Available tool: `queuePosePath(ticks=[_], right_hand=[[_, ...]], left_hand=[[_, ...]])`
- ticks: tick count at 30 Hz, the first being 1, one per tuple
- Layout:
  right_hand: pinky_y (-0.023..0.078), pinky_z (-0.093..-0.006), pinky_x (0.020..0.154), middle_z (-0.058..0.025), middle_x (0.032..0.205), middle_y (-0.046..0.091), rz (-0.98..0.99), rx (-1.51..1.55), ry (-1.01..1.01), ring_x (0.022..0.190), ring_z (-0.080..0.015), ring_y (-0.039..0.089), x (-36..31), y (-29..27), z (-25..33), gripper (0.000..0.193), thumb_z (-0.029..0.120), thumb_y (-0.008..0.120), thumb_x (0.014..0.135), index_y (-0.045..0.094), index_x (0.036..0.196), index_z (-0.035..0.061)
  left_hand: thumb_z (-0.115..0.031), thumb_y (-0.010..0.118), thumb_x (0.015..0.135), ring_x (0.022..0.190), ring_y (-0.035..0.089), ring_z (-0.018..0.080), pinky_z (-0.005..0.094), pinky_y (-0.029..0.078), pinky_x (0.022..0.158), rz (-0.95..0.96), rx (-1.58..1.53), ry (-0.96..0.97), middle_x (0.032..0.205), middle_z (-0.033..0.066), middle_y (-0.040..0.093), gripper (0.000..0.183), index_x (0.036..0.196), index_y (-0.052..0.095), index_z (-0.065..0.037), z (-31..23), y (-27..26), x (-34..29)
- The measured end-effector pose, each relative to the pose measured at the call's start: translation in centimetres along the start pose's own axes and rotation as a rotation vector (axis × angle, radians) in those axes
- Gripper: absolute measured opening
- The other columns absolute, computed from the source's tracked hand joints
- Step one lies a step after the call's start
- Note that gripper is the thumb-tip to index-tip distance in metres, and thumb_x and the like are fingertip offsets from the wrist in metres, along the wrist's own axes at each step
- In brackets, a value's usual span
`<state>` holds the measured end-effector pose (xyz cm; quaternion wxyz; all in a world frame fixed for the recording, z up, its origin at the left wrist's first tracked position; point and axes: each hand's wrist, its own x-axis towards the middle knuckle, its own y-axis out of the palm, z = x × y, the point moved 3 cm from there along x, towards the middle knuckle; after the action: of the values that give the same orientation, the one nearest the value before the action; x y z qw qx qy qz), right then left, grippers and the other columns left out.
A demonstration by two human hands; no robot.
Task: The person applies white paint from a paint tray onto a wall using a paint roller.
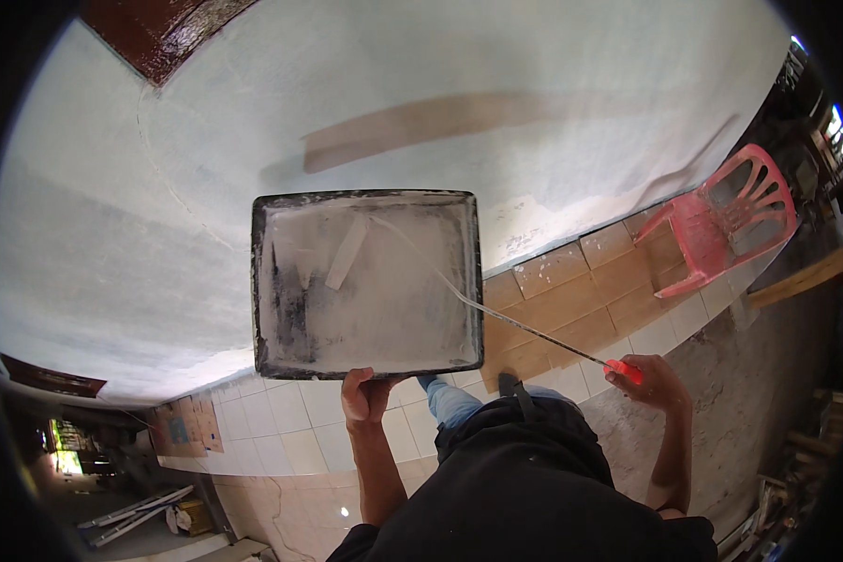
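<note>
My left hand (pixel 366 398) grips the near edge of a wide black paint tray (pixel 480 281), with the thumb on top of the rim. The tray is coated inside with pale greyish paint, and dark plastic shows through at its left. My right hand (pixel 654 382) is closed round the red handle of a paint roller (pixel 534 332), out to the right of my body. Its long thin rod, smeared with paint toward the far end, reaches left over the tray. The pale roller head (pixel 348 251) lies in the tray, slanted and coated in paint.
A pale wall (pixel 581 56) rises ahead, with a darker brownish band across it. Flattened brown cardboard (pixel 567 290) covers tiles along its foot. A red plastic chair (pixel 721 220) stands at the right. Rough concrete (pixel 712 393) borders the tiles, with clutter at both far sides.
</note>
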<state>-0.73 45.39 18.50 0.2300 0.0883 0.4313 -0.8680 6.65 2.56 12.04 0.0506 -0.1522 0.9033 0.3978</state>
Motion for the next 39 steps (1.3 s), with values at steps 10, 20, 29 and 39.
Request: queuePosePath(ticks=[10,20,29,39], right_hand=[[0.045,-0.0419,0.059,-0.018,0.068,0.059,0.02,-0.11,0.0,0.066,-0.0383,0.058,-1.3,0.6,1.0,0.044,0.048,0.06,0.081,0.06,0.075,0.0041],[0.047,-0.0394,0.061,-0.0159,0.068,0.062,0.192,0.186,0.032,0.066,-0.0332,0.062,-3.0,3.1,-0.4,0.045,0.048,0.055,0.085,0.062,0.084,0.0037],[0.047,-0.0422,0.066,-0.0202,0.073,0.062,0.16,0.179,0.029,0.072,-0.0384,0.061,-4.1,4.2,-4.5,0.05,0.052,0.051,0.085,0.063,0.087,0.0034],[0.045,-0.0362,0.064,-0.0153,0.072,0.06,0.142,0.546,-0.065,0.066,-0.0283,0.059,-0.2,1.9,-0.8,0.043,0.042,0.048,0.089,0.057,0.103,0.0018]], left_hand=[[-0.011,0.051,0.068,0.107,0.052,0.0347,0.054,0.048,0.087,-0.031,0.075,-0.033,0.119,0.017,0.05,0.061,0.126,0.038,0.002,-0.4,0.9,-0.1],[-0.014,0.054,0.067,0.112,0.049,0.0354,0.0574,0.045,0.088,-0.128,0.065,0.011,0.123,0.0143,0.048,0.067,0.131,0.036,-0.004,-0.3,2.2,-0.1],[-0.012,0.055,0.066,0.113,0.049,0.0356,0.0573,0.047,0.088,-0.147,0.013,-0.012,0.125,0.0147,0.048,0.068,0.131,0.036,-0.005,-0.3,3.9,0.0],[-0.009,0.052,0.068,0.112,0.049,0.037,0.0599,0.043,0.092,-0.168,-0.031,-0.035,0.121,0.0174,0.049,0.061,0.127,0.038,-0.001,-0.5,3.4,0.1]])
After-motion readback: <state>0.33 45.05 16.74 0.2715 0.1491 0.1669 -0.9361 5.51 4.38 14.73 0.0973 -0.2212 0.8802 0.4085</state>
